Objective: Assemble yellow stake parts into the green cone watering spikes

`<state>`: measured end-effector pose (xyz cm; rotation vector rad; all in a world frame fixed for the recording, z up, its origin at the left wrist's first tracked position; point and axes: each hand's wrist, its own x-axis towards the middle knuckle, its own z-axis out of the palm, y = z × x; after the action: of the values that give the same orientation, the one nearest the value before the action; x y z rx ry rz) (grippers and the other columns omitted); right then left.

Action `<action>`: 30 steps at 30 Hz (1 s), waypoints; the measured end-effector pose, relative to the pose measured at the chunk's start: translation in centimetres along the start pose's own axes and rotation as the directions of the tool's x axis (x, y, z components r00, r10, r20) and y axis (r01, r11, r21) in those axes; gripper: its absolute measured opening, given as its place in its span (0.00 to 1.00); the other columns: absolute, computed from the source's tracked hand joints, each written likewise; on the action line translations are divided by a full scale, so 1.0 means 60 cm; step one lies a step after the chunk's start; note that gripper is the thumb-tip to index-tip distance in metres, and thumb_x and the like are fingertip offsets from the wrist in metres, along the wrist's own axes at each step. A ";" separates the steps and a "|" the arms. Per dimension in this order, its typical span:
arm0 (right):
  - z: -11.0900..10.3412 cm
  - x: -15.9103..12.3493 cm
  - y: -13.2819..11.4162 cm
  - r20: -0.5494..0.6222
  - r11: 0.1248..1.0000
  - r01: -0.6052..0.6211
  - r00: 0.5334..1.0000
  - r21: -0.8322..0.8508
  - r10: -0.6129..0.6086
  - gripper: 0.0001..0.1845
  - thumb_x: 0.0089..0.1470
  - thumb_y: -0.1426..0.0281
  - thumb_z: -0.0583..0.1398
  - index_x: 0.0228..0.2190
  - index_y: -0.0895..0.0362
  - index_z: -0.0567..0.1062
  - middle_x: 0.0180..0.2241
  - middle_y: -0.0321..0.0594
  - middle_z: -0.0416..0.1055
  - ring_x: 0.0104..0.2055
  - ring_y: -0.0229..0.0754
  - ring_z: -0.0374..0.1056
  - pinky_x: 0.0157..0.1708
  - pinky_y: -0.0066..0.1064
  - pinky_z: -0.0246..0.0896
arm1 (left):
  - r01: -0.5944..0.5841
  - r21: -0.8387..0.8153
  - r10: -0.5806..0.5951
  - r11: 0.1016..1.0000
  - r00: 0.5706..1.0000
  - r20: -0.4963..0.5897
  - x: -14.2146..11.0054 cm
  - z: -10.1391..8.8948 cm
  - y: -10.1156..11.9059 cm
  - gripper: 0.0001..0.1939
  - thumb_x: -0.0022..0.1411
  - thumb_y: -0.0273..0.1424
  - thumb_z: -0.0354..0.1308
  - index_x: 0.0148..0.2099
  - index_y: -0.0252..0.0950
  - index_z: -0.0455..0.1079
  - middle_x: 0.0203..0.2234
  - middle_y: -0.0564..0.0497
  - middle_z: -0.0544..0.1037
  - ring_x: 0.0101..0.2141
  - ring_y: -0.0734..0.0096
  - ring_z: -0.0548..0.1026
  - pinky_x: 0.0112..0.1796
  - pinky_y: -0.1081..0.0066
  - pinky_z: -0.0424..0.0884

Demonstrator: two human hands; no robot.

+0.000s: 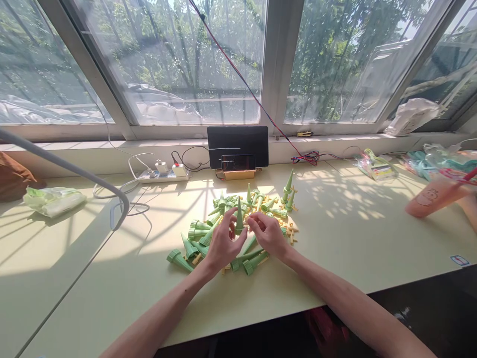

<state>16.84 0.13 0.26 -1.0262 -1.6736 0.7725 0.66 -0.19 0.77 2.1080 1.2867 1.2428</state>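
There it was, the green spike, point up, nearer me than the black screen! My left hand gripped its wide base, my right hand bunched beside it, whether grasping anything I couldn't tell; light, stiff plastic, I judged, best held low

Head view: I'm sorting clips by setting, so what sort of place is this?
Probably an indoor workspace, perhaps a small workshop or a home: a pale table stands below large windows, with a heap of green plastic cones on it.
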 end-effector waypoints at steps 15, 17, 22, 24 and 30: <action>0.003 0.000 0.001 0.008 1.000 0.017 1.000 0.020 -0.017 0.14 0.61 0.62 0.55 0.30 0.57 0.72 0.24 0.35 0.66 0.22 0.34 0.56 0.21 0.27 0.51 | -0.031 0.018 0.031 0.999 0.999 -0.004 0.000 0.000 -0.002 0.25 0.60 0.32 0.56 0.58 0.39 0.56 0.32 0.53 0.69 0.24 0.79 0.65 0.21 0.78 0.63; 0.002 0.001 0.000 0.002 1.000 0.015 1.000 0.002 -0.015 0.15 0.62 0.61 0.54 0.28 0.57 0.71 0.21 0.33 0.63 0.22 0.33 0.54 0.21 0.27 0.49 | -0.030 0.025 0.030 0.999 1.000 -0.005 -0.001 0.001 -0.004 0.25 0.60 0.31 0.56 0.58 0.40 0.56 0.32 0.53 0.69 0.24 0.79 0.65 0.22 0.78 0.63; 0.002 0.003 0.004 -0.001 0.999 0.009 1.000 -0.035 -0.009 0.21 0.63 0.59 0.53 0.21 0.57 0.65 0.18 0.30 0.54 0.21 0.33 0.48 0.21 0.28 0.44 | -0.026 0.026 0.026 0.999 1.000 0.000 -0.003 0.003 -0.005 0.25 0.60 0.32 0.56 0.58 0.40 0.56 0.32 0.53 0.70 0.23 0.79 0.64 0.22 0.78 0.63; 0.003 0.003 0.008 -0.006 0.999 0.009 1.000 -0.042 -0.010 0.23 0.63 0.58 0.52 0.20 0.56 0.63 0.17 0.30 0.52 0.21 0.33 0.47 0.21 0.28 0.43 | -0.026 0.025 0.026 0.999 1.000 0.003 -0.004 0.003 -0.005 0.25 0.60 0.32 0.56 0.58 0.40 0.56 0.32 0.53 0.70 0.23 0.79 0.64 0.22 0.78 0.63; 0.003 0.003 0.008 -0.015 0.999 0.015 1.000 -0.038 -0.016 0.22 0.63 0.59 0.53 0.20 0.57 0.63 0.17 0.29 0.51 0.21 0.33 0.46 0.21 0.28 0.43 | 0.008 0.003 -0.008 1.000 1.000 0.003 -0.002 0.002 -0.002 0.25 0.60 0.32 0.57 0.58 0.40 0.57 0.33 0.53 0.69 0.25 0.78 0.65 0.22 0.78 0.65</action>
<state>16.77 0.52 -0.12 -1.0424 -1.6866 0.7232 0.65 -0.20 0.56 2.1034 1.2955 1.2352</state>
